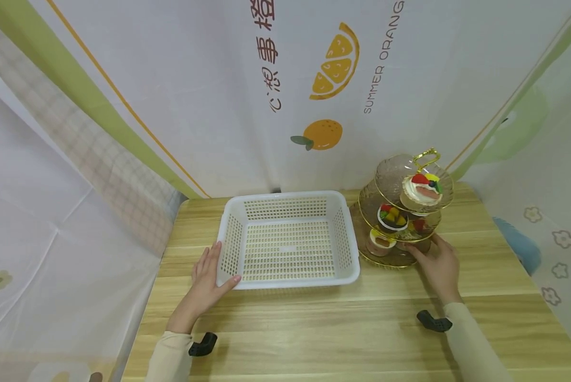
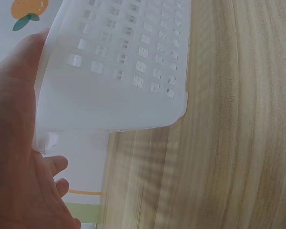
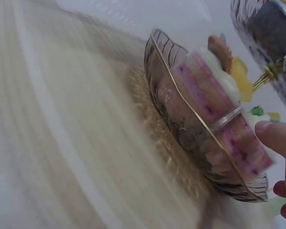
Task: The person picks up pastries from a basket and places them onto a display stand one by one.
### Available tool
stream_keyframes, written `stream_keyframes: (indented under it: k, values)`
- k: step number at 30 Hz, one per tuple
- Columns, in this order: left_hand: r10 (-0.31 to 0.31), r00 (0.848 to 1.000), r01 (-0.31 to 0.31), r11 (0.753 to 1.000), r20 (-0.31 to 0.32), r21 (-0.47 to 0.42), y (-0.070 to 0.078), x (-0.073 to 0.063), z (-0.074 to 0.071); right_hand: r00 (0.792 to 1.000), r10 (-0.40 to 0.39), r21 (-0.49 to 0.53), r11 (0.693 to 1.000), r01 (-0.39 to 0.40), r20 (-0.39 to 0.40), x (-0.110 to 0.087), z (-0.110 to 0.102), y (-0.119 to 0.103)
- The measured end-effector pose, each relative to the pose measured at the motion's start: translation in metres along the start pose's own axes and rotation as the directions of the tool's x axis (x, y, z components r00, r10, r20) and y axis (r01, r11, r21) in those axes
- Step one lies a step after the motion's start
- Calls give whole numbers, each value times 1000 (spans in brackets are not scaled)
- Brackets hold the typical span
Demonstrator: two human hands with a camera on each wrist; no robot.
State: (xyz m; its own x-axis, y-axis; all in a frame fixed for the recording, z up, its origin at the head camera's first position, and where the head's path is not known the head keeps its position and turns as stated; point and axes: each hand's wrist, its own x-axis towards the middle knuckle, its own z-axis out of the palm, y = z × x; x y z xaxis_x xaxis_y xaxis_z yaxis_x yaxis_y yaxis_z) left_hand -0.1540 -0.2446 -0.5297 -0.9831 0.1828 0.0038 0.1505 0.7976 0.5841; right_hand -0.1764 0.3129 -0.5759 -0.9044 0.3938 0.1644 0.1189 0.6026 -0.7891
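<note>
My left hand (image 1: 208,278) rests at the near left corner of a white plastic basket (image 1: 287,284), thumb over the near rim and the other fingers stretched along the left side. The left wrist view shows the basket's slotted wall (image 2: 109,100) beside that hand. On the right, my right hand (image 1: 439,265) reaches in at the lowest plate of a three-tier gold-rimmed stand (image 1: 394,168), thumb extended. In the right wrist view, the thumb (image 3: 274,133) is close to a pink layered cake (image 3: 214,102) on the glass plate (image 3: 171,102); the fingertips are partly hidden.
A toy cream tart (image 1: 420,193) sits on the top tier, a fruit tart (image 1: 392,217) on the middle one, and a brown cake (image 1: 380,243) on the bottom. The wooden table (image 1: 314,334) meets a printed curtain (image 1: 209,106) behind and at the sides.
</note>
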Motion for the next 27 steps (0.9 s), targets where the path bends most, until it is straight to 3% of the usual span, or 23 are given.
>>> stream_keyframes:
  k: [7, 15, 20, 27]
  values:
    - [-4, 1000, 4, 1000, 4, 6, 0, 0, -1, 999, -35, -6, 999, 35, 2, -20, -20, -7]
    - [1, 1000, -1, 1000, 0, 12, 0, 3, -1, 981, -184, -27, 982, 186, 56, -48, -19, -28]
    - [-6, 1000, 6, 1000, 7, 15, 1, 3, -1, 943, -324, -22, 945, 327, 68, -59, -11, -46]
    - [-18, 999, 18, 1000, 33, 6, 3, 0, -6, 856, -484, -63, 863, 501, 182, -65, -9, -76]
